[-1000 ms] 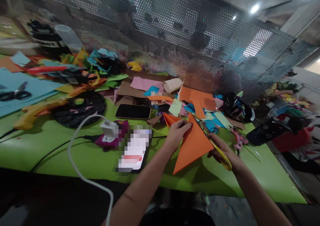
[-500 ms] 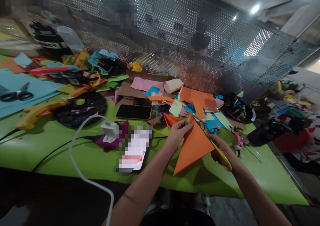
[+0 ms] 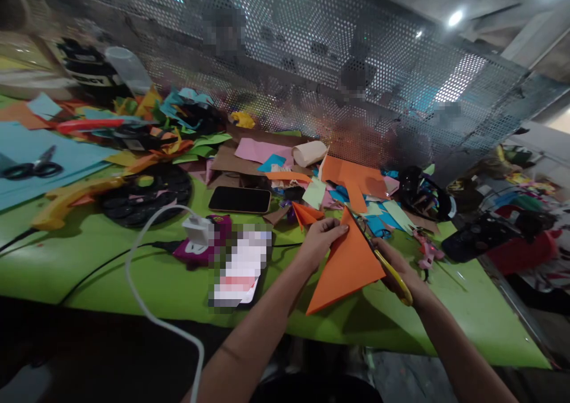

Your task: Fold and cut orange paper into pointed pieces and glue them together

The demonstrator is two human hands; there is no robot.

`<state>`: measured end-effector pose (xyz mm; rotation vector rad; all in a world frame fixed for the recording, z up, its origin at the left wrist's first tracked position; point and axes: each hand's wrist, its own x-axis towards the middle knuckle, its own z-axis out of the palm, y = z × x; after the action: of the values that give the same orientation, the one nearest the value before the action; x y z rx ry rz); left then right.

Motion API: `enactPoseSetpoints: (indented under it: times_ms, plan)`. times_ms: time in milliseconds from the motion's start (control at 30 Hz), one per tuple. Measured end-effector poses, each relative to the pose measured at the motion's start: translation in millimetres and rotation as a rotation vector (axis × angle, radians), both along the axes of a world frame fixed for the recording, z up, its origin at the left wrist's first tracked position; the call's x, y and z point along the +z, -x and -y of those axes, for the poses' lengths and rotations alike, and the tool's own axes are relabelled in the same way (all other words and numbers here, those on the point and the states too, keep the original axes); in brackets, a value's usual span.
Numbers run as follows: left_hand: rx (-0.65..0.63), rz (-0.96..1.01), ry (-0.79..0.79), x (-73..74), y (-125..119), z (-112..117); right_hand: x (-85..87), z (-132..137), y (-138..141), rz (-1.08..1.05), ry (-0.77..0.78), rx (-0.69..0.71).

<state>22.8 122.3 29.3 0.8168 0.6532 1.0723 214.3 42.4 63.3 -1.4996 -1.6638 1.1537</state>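
Observation:
In the head view my left hand pinches the upper left edge of a folded orange paper triangle, thumb on top. My right hand is closed round yellow-handled scissors. Their blades lie along the triangle's right edge, partly hidden by the paper; I cannot tell how far they are parted. A smaller folded orange paper piece rests on the table just beyond my left hand. Coloured paper scraps lie behind both hands.
On the green table are a lit phone, a dark phone, a purple power strip with a white charger and cable, a yellow glue gun, and black scissors. A perforated metal screen stands behind.
My left hand and the orange triangle have shifted slightly right and down. The smaller orange piece shows more clearly beyond the hand. The scissors stay at the triangle's right edge.

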Motion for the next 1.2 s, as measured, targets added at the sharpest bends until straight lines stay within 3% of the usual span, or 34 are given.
enactPoseSetpoints:
  times_ms: [167, 800, 1033, 1200]
  plan:
    - [-0.021, -0.033, -0.017, 0.1, 0.5, 0.4, 3.4, 0.4, 9.6, -0.058, 0.074, -0.041]
    - [-0.029, -0.035, -0.026, 4.6, 1.7, 2.6, -3.9, -5.2, 13.4, -0.074, 0.038, -0.157]
    - [0.117, -0.024, -0.001, 10.9, 3.0, 5.7, -4.2, -4.0, 4.0, -0.246, 0.007, -0.186]
    - [0.219, -0.15, -0.126, 12.5, 3.6, 4.6, 4.7, -6.5, 6.0, -0.285, -0.043, -0.248]
